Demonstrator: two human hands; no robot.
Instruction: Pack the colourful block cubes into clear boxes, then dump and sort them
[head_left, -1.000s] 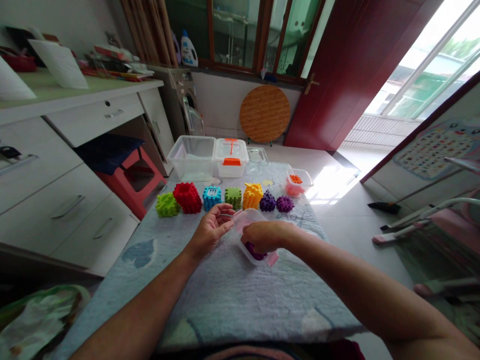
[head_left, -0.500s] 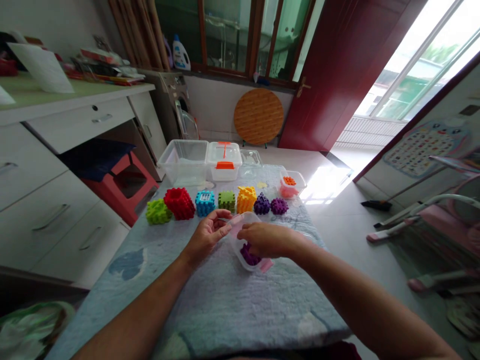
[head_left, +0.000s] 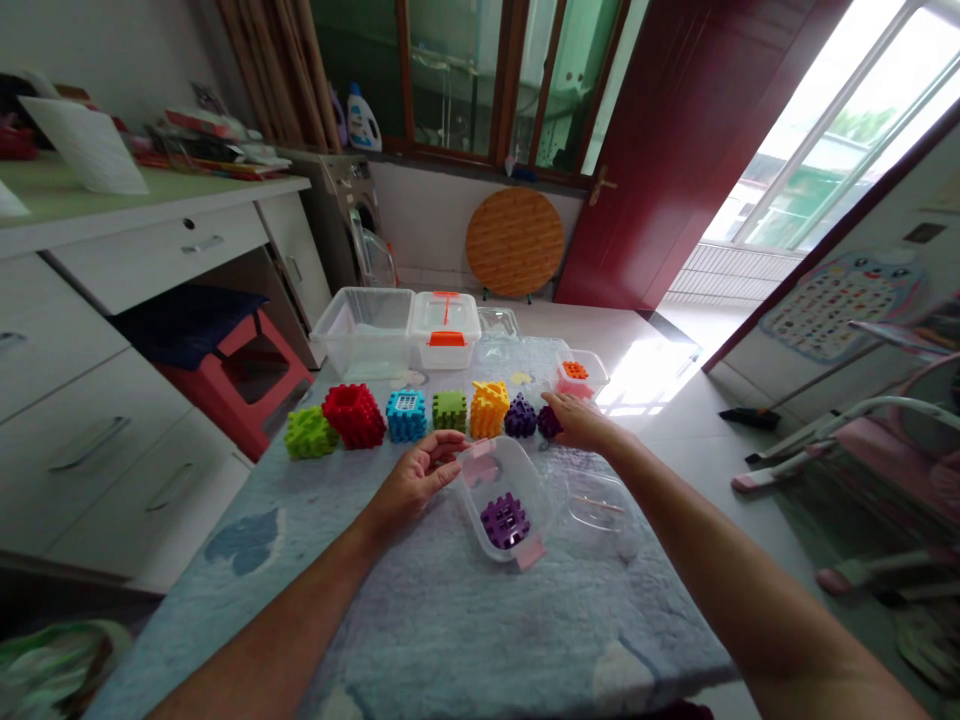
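Note:
My left hand (head_left: 417,478) pinches the near left rim of a small clear container with pink clips (head_left: 504,497). One purple block (head_left: 505,520) lies inside that container. My right hand (head_left: 576,421) reaches to the far right end of a row of blocks and closes over a purple block (head_left: 547,421) there. The row runs leftward: another purple block (head_left: 520,416), a yellow block (head_left: 489,407), a green block (head_left: 449,410), a blue block (head_left: 406,415), a red block (head_left: 354,414) and a lime block (head_left: 310,433). A clear lid (head_left: 592,497) lies right of the container.
A blanket-covered table (head_left: 465,610) carries everything. At its far end stand a big clear tub (head_left: 363,331), a box with an orange latch (head_left: 442,340) and a small box with orange pieces (head_left: 577,374). White drawers (head_left: 97,400) and a red stool (head_left: 240,370) are at the left.
My right hand has left the small container and moved forward to the purple block at the row's right end. The purple block in the container is now uncovered. My left hand stays on the rim.

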